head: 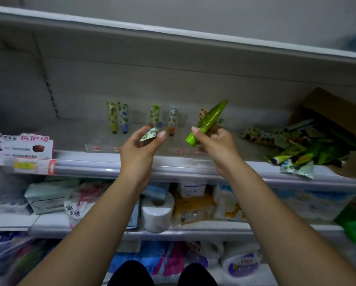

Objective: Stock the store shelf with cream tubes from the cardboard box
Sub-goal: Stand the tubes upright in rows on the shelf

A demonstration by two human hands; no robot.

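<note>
Nearest, on the lower shelves: a toilet roll point(157, 211) and wrapped paper goods; not part of the job.

Above the front rail of the shelf point(193, 168), both hands are raised. The left hand point(141, 145) pinches a small floral tube point(150, 134) between thumb and curled fingers. The right hand point(216, 141) grips a green tube point(211, 120) near its cap, fingers wrapped round it; cap end low and toward the person, flat end tilted up toward the back wall.

Further in: a row of standing tubes point(112, 117), caps down; five as far as I can count, the fifth partly hidden behind the green tube; uneven gaps between them.

Far right, same shelf: the cardboard box point(327, 104), lying open, with a loose heap of tubes point(296, 149) spilling toward the shelf edge; one packet overhangs the rail.

Judgement: placing step; two tubes in hand, neither set down yet; most stock apparently still in the heap, so the task is in its early part.

The next move calls for turning each tube cap-down and standing it in a gap in the row; narrow caps probably tip easily, so a straight, gentle set-down clear of the neighbours; the green tube looks longer and may want more room.
</note>
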